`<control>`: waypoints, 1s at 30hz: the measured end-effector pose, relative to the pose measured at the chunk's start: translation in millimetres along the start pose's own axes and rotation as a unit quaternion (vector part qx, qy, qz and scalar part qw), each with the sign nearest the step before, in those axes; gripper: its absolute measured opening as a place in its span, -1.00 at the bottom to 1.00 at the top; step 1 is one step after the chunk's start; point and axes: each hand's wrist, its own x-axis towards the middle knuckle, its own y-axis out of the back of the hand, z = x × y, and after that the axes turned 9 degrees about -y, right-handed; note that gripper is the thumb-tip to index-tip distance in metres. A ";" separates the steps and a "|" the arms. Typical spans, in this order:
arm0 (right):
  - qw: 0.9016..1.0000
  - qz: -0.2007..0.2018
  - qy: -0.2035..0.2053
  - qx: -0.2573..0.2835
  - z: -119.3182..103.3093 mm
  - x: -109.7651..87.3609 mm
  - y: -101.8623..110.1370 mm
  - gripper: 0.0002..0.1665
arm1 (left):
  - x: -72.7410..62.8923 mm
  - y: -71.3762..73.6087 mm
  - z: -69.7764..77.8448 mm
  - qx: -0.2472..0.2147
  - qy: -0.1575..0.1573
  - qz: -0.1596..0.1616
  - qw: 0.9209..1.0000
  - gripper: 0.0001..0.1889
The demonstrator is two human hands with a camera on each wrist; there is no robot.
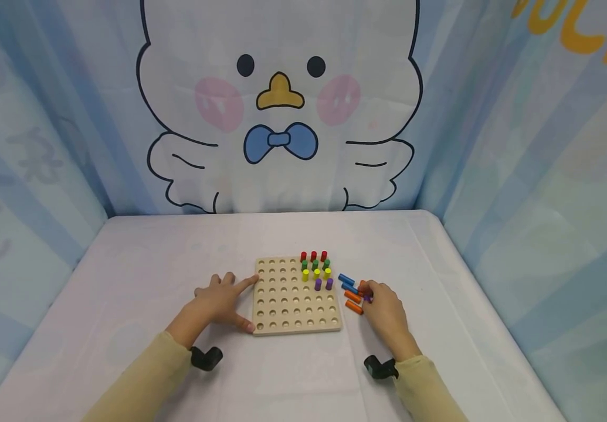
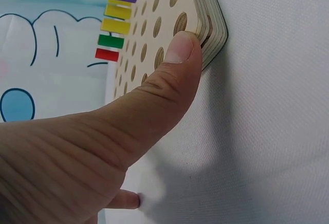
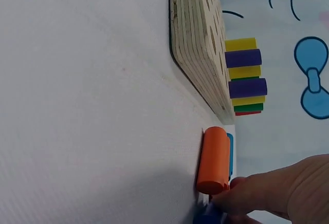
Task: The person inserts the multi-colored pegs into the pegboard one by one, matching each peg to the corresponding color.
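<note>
A pale wooden pegboard point(image 1: 282, 305) with rows of round holes lies on the table. Three red pegs point(image 1: 314, 256), three green pegs point(image 1: 315, 265), three yellow pegs point(image 1: 316, 274) and two purple pegs point(image 1: 318, 285) stand in its far right part. My left hand point(image 1: 221, 300) is spread along the board's left side, its thumb point(image 2: 181, 49) on the near corner and the index fingertip at the edge farther back. To the right of the board, my right hand point(image 1: 387, 313) pinches a purple peg point(image 3: 209, 215) low over the table, partly hidden by the fingers.
Loose blue pegs point(image 1: 346, 279) and orange pegs point(image 1: 353, 307) lie between the board and my right hand. A white cloth covers the table point(image 1: 176, 246). A curtain point(image 1: 282, 176) with a cartoon bird hangs behind, with more curtains at both sides.
</note>
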 end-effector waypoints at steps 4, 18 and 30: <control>1.000 -0.009 -0.008 0.022 -1.1 0.4 0.1 -0.71 | 0.0 0.1 0.9 0.004 -0.005 0.003 1.000 0.25; 0.995 0.018 -0.004 0.097 -18.9 1.4 8.5 -0.79 | -1.4 1.6 1.8 0.003 0.003 -0.003 1.000 0.26; 0.987 0.025 0.013 0.156 -46.3 -2.2 9.1 -0.82 | -0.6 1.0 0.8 0.005 0.000 -0.002 1.000 0.25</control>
